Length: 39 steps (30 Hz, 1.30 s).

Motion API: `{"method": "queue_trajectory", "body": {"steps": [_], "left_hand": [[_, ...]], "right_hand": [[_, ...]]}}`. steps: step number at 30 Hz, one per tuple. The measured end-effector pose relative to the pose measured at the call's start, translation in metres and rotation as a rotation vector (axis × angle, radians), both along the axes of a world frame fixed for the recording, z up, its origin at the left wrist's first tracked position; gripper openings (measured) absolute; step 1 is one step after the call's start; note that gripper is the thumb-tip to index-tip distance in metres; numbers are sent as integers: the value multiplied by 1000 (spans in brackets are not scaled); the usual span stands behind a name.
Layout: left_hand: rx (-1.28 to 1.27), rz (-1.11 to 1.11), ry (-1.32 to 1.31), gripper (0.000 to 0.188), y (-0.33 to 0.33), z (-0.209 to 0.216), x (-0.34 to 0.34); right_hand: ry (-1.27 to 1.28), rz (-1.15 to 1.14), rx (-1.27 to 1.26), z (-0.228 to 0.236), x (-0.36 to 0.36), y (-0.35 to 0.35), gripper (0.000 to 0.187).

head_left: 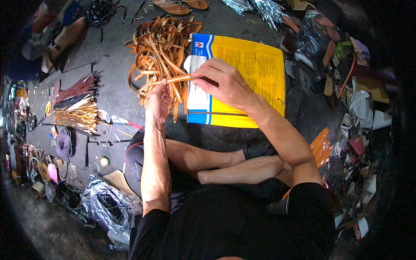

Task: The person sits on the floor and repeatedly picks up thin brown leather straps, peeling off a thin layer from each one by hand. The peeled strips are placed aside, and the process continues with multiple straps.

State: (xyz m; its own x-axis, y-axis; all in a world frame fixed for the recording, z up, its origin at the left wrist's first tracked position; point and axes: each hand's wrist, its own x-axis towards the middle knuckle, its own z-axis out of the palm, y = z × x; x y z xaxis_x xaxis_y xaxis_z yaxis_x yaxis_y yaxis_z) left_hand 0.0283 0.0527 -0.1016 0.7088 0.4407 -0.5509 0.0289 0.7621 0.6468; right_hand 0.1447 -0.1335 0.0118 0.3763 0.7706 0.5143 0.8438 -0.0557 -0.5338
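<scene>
A tan leather-like strip (178,79) runs between my hands. My left hand (159,99) is closed, pinching the strip at the edge of a pile of looped tan strips (162,45). My right hand (227,82) holds the strip's other end between thumb and fingers, over the left part of a yellow panel (255,60) with a blue-and-white border. A whitish patch (198,96) covers part of that panel beneath my right fingers. Across the panel's near side lies a thin dark strip (225,113).
Bundles of maroon and tan strips (76,110) lie at the left. Crumpled clear plastic (108,206) sits at the lower left. Scraps and bags (359,108) crowd the right side, with an orange-brown piece (320,146) near my right elbow. Sandals (173,6) lie at the far edge.
</scene>
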Motion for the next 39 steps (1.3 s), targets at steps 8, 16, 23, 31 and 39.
{"method": "queue_trajectory", "body": {"steps": [8,16,23,31,39], "left_hand": [[313,-102,-57,19,-55,68,7],[50,-64,-153,14,-38,46,7],[75,-104,-100,13,-32,47,4],[95,-74,-98,9,-21,34,0],[127,-74,-65,9,-6,31,-5]], "right_hand": [[18,-23,9,-3,-2,2,11],[-5,-2,15,0,1,1,12],[12,-12,-43,1,3,-12,13],[0,-3,-48,-1,6,-15,14],[-17,5,-11,-3,7,-11,11]]}}
